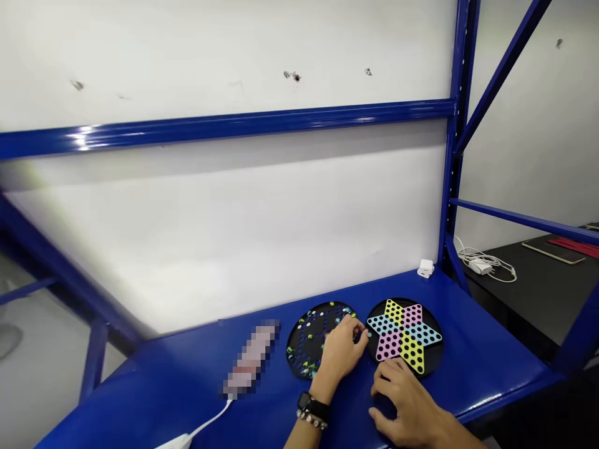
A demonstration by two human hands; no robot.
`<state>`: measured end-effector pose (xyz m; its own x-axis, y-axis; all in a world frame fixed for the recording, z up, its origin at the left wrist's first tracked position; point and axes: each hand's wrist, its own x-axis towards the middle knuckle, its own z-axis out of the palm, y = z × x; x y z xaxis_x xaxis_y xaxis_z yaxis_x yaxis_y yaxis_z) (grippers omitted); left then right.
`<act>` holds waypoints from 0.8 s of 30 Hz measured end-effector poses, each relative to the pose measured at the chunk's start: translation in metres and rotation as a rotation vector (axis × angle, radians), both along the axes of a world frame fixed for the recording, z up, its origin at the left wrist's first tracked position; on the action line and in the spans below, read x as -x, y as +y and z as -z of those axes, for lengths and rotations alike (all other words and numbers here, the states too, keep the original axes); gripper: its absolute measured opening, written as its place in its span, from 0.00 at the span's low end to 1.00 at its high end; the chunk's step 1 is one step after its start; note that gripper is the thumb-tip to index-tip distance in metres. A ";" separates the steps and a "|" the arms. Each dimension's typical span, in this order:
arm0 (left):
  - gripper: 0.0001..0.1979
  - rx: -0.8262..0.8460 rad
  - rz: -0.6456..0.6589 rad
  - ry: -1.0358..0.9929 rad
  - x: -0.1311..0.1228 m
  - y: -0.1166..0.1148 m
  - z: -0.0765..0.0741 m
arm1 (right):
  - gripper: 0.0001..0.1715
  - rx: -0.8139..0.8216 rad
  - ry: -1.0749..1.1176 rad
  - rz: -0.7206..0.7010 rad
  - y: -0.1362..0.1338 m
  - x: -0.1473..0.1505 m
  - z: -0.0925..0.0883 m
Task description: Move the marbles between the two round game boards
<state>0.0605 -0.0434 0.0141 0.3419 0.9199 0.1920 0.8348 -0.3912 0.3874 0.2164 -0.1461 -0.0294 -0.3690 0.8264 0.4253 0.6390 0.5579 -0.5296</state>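
A round black tray (298, 337) holds many small marbles in green, blue, white and yellow. Right of it lies a round black board (435, 358) with a six-pointed star of yellow, pink and blue sections full of holes. My left hand (343, 349), with a watch and beaded bracelet at the wrist, reaches over the tray's right side. Its fingers are bent together near the gap between tray and board; whatever they grip is too small to name. My right hand (402, 399) rests at the front edge of the star board, fingers curved and apart, holding nothing.
On the blue table (178, 368), a blurred-out device (253, 358) lies to the left with a white cable. A white charger (425, 269) stands at the back right. Blue metal posts and a rail frame the table. Farther right, a black table (519, 293) bears cables.
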 end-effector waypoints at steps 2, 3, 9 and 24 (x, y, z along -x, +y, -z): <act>0.07 0.016 -0.068 -0.004 0.016 0.004 0.000 | 0.06 -0.017 0.001 0.005 0.000 0.000 -0.001; 0.06 0.036 -0.089 0.008 0.024 0.006 0.001 | 0.06 -0.024 -0.002 0.009 0.000 0.000 -0.001; 0.06 0.066 -0.082 0.047 0.040 0.002 0.003 | 0.06 -0.032 -0.024 0.015 -0.001 -0.001 -0.007; 0.14 0.118 0.046 0.193 -0.012 -0.010 0.004 | 0.07 -0.136 0.003 0.012 -0.001 -0.002 -0.005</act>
